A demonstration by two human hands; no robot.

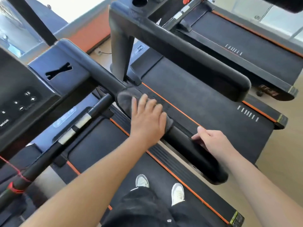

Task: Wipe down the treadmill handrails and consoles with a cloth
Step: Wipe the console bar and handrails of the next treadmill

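The left hand (147, 119) presses a soft grey cloth (125, 99) with straight, spread, motion-blurred fingers onto the middle of the black padded treadmill handrail (178, 136), the cloth partly hidden under the palm. Nearer the rail's free end the right hand (212, 141) grips it, thumb and forefinger curled, the other fingers hidden; the black button console (19, 102) is cut off at left.

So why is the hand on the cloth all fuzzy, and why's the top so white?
Head view: the left hand and the cloth under it are smeared, likely motion blur from wiping, while the right hand on the handrail looks sharper; top of the head view: the bright patch is washed out white; the wide lens tilts and bends the treadmills.
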